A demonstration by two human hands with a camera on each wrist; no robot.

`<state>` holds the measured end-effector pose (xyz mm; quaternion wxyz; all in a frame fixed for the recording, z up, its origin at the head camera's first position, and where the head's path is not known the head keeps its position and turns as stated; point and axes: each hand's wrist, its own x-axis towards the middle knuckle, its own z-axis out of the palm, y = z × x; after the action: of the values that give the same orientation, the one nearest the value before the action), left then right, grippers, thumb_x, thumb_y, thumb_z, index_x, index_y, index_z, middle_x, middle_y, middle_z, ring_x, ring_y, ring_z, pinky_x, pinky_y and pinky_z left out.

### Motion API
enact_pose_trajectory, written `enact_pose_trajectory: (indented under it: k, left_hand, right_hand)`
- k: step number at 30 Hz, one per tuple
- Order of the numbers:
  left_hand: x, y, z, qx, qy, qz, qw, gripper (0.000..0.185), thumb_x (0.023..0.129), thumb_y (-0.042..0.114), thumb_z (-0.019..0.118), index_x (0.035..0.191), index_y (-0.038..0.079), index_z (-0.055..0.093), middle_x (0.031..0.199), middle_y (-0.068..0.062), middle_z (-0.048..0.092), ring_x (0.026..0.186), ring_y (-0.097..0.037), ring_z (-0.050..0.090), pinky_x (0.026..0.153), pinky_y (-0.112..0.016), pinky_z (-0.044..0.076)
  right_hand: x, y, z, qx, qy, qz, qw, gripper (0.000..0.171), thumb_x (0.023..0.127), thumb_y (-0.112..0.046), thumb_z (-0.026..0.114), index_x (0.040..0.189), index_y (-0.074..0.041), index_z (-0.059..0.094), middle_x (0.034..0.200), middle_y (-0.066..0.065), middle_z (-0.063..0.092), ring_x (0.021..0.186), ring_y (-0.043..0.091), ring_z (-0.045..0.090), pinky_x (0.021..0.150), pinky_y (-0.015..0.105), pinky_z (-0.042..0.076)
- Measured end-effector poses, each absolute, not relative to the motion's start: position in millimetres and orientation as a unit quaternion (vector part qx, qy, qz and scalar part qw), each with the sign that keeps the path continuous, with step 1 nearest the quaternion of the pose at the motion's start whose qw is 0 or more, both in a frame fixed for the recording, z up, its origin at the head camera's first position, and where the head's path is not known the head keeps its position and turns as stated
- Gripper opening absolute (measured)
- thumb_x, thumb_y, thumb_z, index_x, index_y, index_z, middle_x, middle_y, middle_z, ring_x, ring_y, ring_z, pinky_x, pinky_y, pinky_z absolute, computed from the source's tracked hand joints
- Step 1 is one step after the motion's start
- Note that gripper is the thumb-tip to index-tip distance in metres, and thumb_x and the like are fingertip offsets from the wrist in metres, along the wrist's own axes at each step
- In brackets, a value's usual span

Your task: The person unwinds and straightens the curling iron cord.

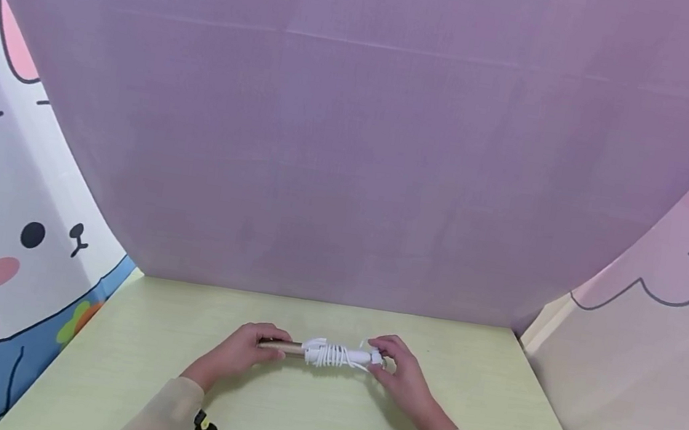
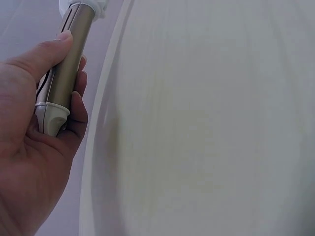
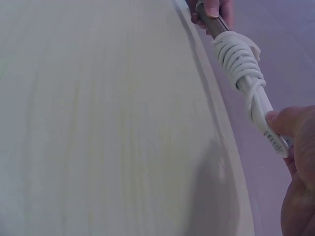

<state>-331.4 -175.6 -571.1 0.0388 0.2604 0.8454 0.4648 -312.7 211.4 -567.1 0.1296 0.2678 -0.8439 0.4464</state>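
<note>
A slim hair straightener [image 1: 357,356], with a gold barrel and a white handle, is held level between both hands, above the table. Its white cord [image 3: 239,59] is wound in several loops round the handle. My left hand [image 1: 237,354] grips the gold barrel [image 2: 74,54], thumb on one side and fingers curled behind, with the pale split tip [image 2: 52,115] near the palm. At the other end, my right hand [image 1: 406,379] pinches the white handle [image 3: 266,110] between thumb and fingers; its fingertips are partly hidden there in the right wrist view.
The pale wooden table [image 1: 315,424] spreads beneath both hands. A purple cloth [image 1: 355,136] stands behind its far edge. Cartoon-printed curtains flank it, a bear-like face [image 1: 3,196] on the left and a pink shape [image 1: 680,270] on the right.
</note>
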Motion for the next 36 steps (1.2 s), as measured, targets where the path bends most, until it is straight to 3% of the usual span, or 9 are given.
enact_pose_trajectory:
  k: [8,14,20,25,32,36]
  left_hand:
    - [-331.6,-173.9,-569.3,0.256,0.847,0.463,0.043,0.027,0.103,0.020,0.081,0.130,0.023,0.081,0.111,0.007,0.076,0.095,-0.017,0.067,0.084,-0.033,0.055]
    - [-331.1,-172.9,-568.8,0.256,0.846,0.466,0.043,0.026,0.103,0.019,0.082,0.129,0.022,0.081,0.111,0.006,0.076,0.095,-0.017,0.067,0.084,-0.033,0.055]
    - [-330.6,-171.9,-567.7,0.257,0.848,0.462,0.041,0.027,0.103,0.019,0.082,0.129,0.021,0.081,0.109,0.006,0.075,0.094,-0.016,0.066,0.084,-0.032,0.055]
    - [-327.9,-173.3,-561.8,0.262,0.844,0.467,0.041,0.026,0.103,0.018,0.082,0.129,0.022,0.080,0.110,0.004,0.075,0.094,-0.019,0.066,0.083,-0.033,0.055]
    - [-326.8,-179.0,-560.9,0.275,0.837,0.473,0.027,0.026,0.102,0.019,0.083,0.128,0.021,0.081,0.110,0.004,0.075,0.092,-0.017,0.066,0.082,-0.031,0.055]
    - [-327.6,-183.7,-563.0,0.277,0.836,0.473,0.024,0.027,0.101,0.020,0.084,0.128,0.021,0.081,0.110,0.005,0.076,0.093,-0.015,0.067,0.083,-0.031,0.056]
  right_hand:
    - [-310.6,210.5,-568.0,0.277,-0.848,0.425,0.155,0.042,0.090,0.011,0.086,0.129,0.000,0.076,0.125,0.003,0.071,0.107,0.020,0.069,0.094,0.039,0.061]
    - [-311.9,211.7,-568.8,0.294,-0.838,0.434,0.150,0.042,0.089,0.012,0.085,0.129,0.004,0.075,0.125,0.010,0.072,0.103,0.026,0.071,0.090,0.035,0.063]
    - [-312.7,211.7,-568.0,0.282,-0.837,0.445,0.147,0.043,0.090,0.012,0.085,0.131,0.002,0.075,0.126,0.009,0.072,0.104,0.026,0.071,0.091,0.038,0.063]
    - [-314.5,214.6,-565.4,0.279,-0.823,0.473,0.142,0.040,0.093,0.011,0.082,0.131,0.006,0.075,0.127,0.020,0.072,0.104,0.032,0.071,0.092,0.046,0.063]
    - [-319.6,219.9,-558.5,0.304,-0.786,0.523,0.126,0.035,0.095,0.016,0.075,0.130,0.012,0.072,0.124,0.021,0.072,0.101,0.036,0.070,0.090,0.029,0.062]
    - [-320.0,221.9,-556.5,0.309,-0.780,0.529,0.124,0.033,0.096,0.016,0.074,0.129,0.012,0.072,0.122,0.021,0.073,0.099,0.034,0.070,0.088,0.026,0.061]
